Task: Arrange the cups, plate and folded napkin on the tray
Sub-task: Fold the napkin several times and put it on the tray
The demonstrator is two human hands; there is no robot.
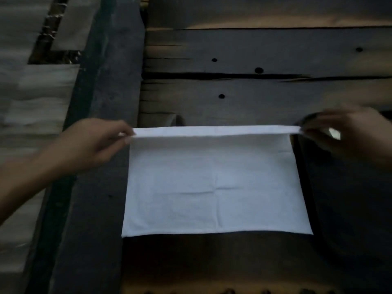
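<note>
A white napkin (216, 183) lies spread flat on the dark wooden table, its far edge lifted and folded over in a narrow strip. My left hand (93, 143) pinches the far left corner of that strip. My right hand (347, 134) pinches the far right corner. A dark tray (350, 209) lies to the right of the napkin, and the napkin's right edge overlaps its rim. No cups or plate are in view. The scene is dim.
The table top (254, 60) is made of rough planks with gaps and several round holes. A dark beam (106, 81) runs along the table's left side. Pale corrugated sheeting (25, 92) lies beyond the beam on the left.
</note>
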